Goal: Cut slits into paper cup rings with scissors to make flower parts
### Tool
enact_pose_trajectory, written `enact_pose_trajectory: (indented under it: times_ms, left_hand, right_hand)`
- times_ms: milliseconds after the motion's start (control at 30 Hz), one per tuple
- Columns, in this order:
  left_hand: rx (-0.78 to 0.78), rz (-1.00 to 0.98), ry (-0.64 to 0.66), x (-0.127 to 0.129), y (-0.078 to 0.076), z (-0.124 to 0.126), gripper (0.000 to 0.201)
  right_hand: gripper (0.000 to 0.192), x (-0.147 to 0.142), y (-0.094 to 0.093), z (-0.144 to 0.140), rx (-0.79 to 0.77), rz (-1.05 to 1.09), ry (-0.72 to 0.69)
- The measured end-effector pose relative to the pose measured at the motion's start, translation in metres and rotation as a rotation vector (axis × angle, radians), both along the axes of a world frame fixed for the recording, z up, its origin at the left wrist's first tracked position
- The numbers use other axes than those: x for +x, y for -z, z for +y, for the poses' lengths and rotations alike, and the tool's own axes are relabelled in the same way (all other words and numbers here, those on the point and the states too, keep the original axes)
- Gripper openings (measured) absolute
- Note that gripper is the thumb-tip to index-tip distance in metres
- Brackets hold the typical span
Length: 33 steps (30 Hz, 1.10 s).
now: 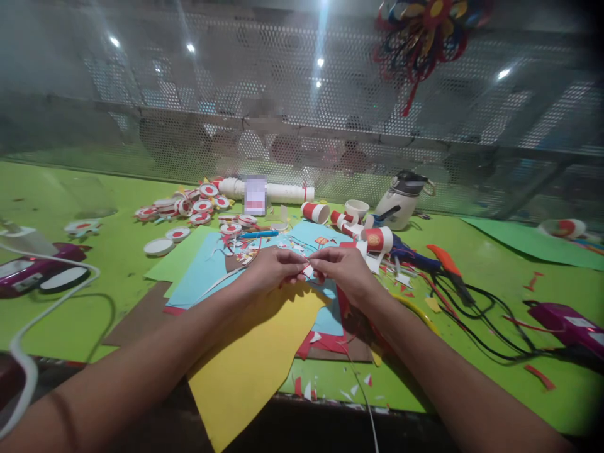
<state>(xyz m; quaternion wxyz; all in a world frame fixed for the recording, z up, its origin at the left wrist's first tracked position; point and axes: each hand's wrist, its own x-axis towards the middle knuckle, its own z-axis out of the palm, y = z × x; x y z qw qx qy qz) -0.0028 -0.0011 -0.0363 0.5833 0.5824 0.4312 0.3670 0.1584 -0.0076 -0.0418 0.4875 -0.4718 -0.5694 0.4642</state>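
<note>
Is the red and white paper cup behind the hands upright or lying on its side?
Lying on its side: the red and white paper cup shows its open mouth sideways.

Legible text: none. The label on the white tube, at the far edge of the green table, is blurred out. The red cup, right of the tube, bears a small gold emblem, too small to read.

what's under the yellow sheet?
The yellow sheet lies over a light blue sheet, with red paper and a brown sheet showing at the edges. How far these run beneath it is covered, and the left forearm crosses it.
</note>
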Motion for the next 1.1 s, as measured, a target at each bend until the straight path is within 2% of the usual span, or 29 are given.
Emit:
enact_pose_trajectory:
  times_ms: [200, 533, 633, 767, 933, 1100]
  left_hand:
    - [-0.027, 0.001, -0.001, 0.004, -0.001, -0.003, 0.016]
    - [-0.032, -0.012, 0.014, 0.008, -0.005, -0.007, 0.020]
    - [-0.057, -0.033, 0.000, 0.009, -0.003, -0.006, 0.018]
    - [-0.089, -0.117, 0.067, 0.010, 0.004, -0.004, 0.022]
    - [0.014, -0.136, 0.074, 0.011, 0.012, -0.003, 0.020]
    - [0.062, -0.043, 0.021, 0.012, 0.009, -0.007, 0.011]
  right_hand:
    - [0.011, 0.001, -0.002, -0.001, -0.084, -0.049, -0.002]
    - [0.013, -0.001, 0.002, 0.000, -0.188, -0.065, 0.030]
    - [0.015, -0.003, 0.001, 0.000, -0.206, -0.063, 0.040]
    - [0.018, -0.003, 0.002, 0.000, -0.217, -0.055, 0.061]
    - [0.018, -0.004, 0.006, 0.000, -0.222, -0.044, 0.070]
    - [0.018, -0.003, 0.007, 0.001, -0.213, -0.030, 0.062]
